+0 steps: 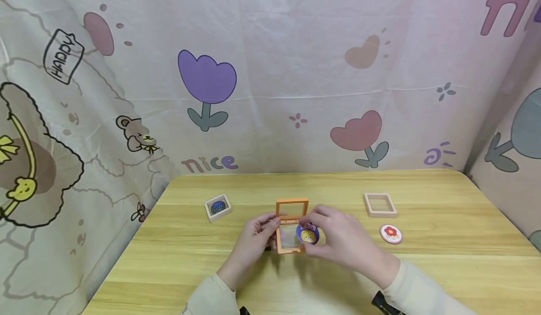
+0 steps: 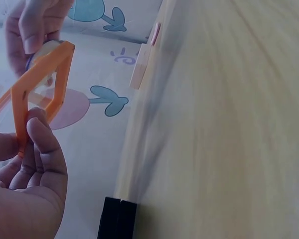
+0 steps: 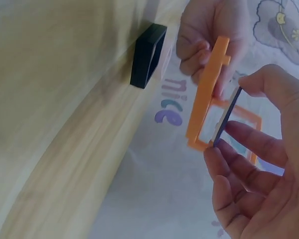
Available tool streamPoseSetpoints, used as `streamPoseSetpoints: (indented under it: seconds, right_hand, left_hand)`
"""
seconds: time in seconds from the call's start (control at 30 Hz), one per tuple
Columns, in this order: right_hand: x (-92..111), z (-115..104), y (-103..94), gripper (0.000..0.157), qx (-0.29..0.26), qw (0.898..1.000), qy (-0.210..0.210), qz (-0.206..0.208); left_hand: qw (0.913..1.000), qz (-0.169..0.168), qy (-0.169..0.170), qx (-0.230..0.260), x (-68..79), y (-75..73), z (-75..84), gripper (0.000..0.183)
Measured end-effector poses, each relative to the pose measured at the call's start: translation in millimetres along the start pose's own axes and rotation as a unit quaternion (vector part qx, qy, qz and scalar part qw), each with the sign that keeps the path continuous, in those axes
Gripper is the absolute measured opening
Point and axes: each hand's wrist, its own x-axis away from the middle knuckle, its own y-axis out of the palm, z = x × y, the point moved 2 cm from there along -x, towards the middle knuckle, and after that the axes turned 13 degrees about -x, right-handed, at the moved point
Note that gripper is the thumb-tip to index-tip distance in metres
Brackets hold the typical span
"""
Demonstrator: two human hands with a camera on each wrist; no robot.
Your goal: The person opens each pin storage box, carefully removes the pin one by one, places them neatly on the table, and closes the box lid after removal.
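Observation:
My left hand grips the left edge of an orange hinged display case, its lid swung up and a clear film across its lower half. In my right hand a round blue badge with a yellow bear and pink bow is pinched by the rim. That badge sits over the right part of the case; in the right wrist view the badge appears edge-on, close to the orange case. Both hands hold these above the table.
A pale square case with a dark blue piece inside lies at left. Rightward are another pale square case and a round red-flower badge. A black square case stands on the wooden table. Printed cloth hangs behind.

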Motion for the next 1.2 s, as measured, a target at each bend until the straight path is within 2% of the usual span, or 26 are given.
streamPoseSetpoints:
  seconds: [0.3,0.6,0.93,1.2]
  right_hand:
    - [7,34,-5.9,0.031,0.017,0.997,0.073,-0.023]
    - [15,71,0.7,0.035,0.01,0.987,0.141,-0.072]
    - [20,88,9.6,0.034,0.011,0.983,0.156,-0.101]
    - [19,90,14.8,0.031,0.007,0.981,0.157,-0.114]
  left_hand:
    - [0.999,0.041,-0.014,0.01,-2.5,-10.1,2.3,0.036]
    - [0.9992,0.034,-0.017,0.014,-3.0,-10.7,1.1,0.036]
    - [0.9997,0.023,-0.002,0.013,-4.0,-9.4,-0.2,0.036]
    - [0.9996,0.019,-0.01,0.018,-3.6,-6.8,-0.4,0.035]
